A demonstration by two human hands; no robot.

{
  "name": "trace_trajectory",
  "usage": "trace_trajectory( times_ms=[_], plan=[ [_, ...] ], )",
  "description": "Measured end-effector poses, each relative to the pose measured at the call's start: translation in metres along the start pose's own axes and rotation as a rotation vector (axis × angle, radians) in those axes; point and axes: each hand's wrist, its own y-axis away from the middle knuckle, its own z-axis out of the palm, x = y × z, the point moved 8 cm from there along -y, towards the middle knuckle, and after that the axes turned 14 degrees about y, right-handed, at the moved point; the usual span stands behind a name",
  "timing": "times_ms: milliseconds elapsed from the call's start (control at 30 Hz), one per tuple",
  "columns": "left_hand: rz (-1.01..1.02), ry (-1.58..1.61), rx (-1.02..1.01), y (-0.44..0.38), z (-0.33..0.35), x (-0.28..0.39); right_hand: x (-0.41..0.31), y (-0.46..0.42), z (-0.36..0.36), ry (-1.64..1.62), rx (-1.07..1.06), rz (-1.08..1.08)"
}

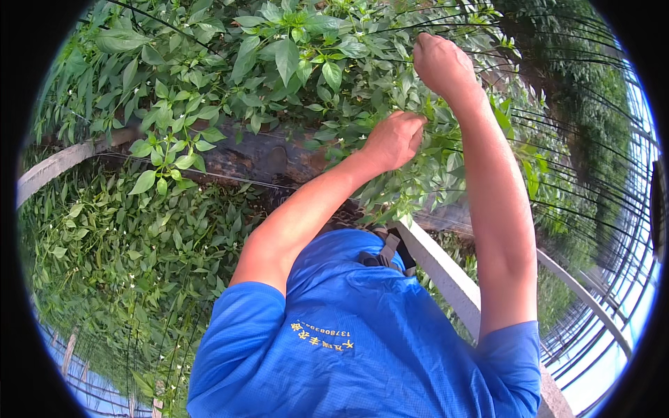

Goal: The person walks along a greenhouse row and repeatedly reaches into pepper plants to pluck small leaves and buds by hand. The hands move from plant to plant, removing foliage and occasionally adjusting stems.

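Note:
My left hand is curled among the leaves of a pepper plant, its thumb and fingertips drawn together beside a stem. Higher up and to the right, my right hand is also curled, with its fingertips near thin black strings and foliage. What either hand pinches is too small or hidden to tell. Broad-leaved pepper shoots with small white flowers stand to the left of both hands. The fingertips of the two hands are apart.
Black plastic mulch film covers a soil ridge. A concrete post slants up close by my body. Another pale post lies at far left. Many black strings run across the right side. Dense plants fill the lower left.

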Motion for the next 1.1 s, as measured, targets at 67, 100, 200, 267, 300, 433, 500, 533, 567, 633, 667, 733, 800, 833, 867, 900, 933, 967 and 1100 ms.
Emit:
trace_trajectory(
  times_ms=[67,100,200,267,300,433,500,533,567,633,667,733,800,833,867,900,933,967,1100],
  plan=[
    [-0.139,0.108,0.039,-0.004,-0.018,-0.009,0.010,0.008,0.040,0.113,-0.112,0.012],
    [-0.214,0.153,0.068,-0.005,-0.028,-0.017,0.003,0.017,0.043,0.108,-0.200,0.031],
    [-0.202,0.062,0.388,-0.015,-0.064,-0.050,0.003,0.042,0.075,-0.029,-0.233,0.066],
    [-0.349,0.029,0.492,-0.029,-0.082,-0.081,0.013,0.052,0.096,-0.185,-0.349,0.131],
    [-0.379,0.116,0.533,-0.037,-0.086,-0.100,0.024,0.054,0.100,-0.235,-0.304,0.237],
    [-0.306,0.182,0.576,-0.084,-0.123,-0.191,0.044,0.047,0.094,-0.548,-0.051,0.427],
    [-0.299,-0.079,0.671,-0.098,-0.129,-0.201,0.048,0.040,0.089,-0.766,0.087,0.352],
    [-0.307,-0.011,0.563,-0.108,-0.118,-0.185,0.055,0.042,0.091,-0.823,0.114,0.352],
    [-0.312,0.052,0.466,-0.114,-0.111,-0.173,0.057,0.042,0.088,-0.881,0.145,0.338],
    [-0.290,-0.077,0.462,-0.111,-0.115,-0.165,0.047,0.034,0.079,-1.012,0.087,0.252],
    [-0.298,-0.167,0.463,-0.106,-0.117,-0.163,0.040,0.031,0.076,-1.077,-0.003,0.199],
    [-0.115,-0.185,0.453,-0.096,-0.119,-0.141,0.029,0.034,0.074,-1.136,-0.019,0.155],
    [-0.250,0.021,0.451,-0.070,-0.104,-0.132,0.027,0.040,0.074,-1.117,-0.041,0.185],
    [-0.213,0.075,0.438,-0.059,-0.098,-0.123,0.028,0.042,0.073,-1.114,-0.035,0.216],
    [-0.316,0.398,0.451,-0.037,-0.089,-0.146,0.021,0.042,0.072,-1.116,-0.075,0.179],
    [-0.182,0.144,0.312,-0.030,-0.083,-0.135,0.018,0.045,0.076,-1.114,-0.116,0.157],
    [-0.024,-0.109,0.223,-0.017,-0.079,-0.122,0.014,0.048,0.079,-1.111,-0.158,0.126],
    [-0.144,0.214,0.347,-0.005,-0.076,-0.146,0.007,0.051,0.080,-1.058,-0.166,0.050],
    [-0.219,0.190,0.389,-0.003,-0.070,-0.139,-0.011,0.080,0.069,-0.676,-0.087,-0.152]
  ],
)
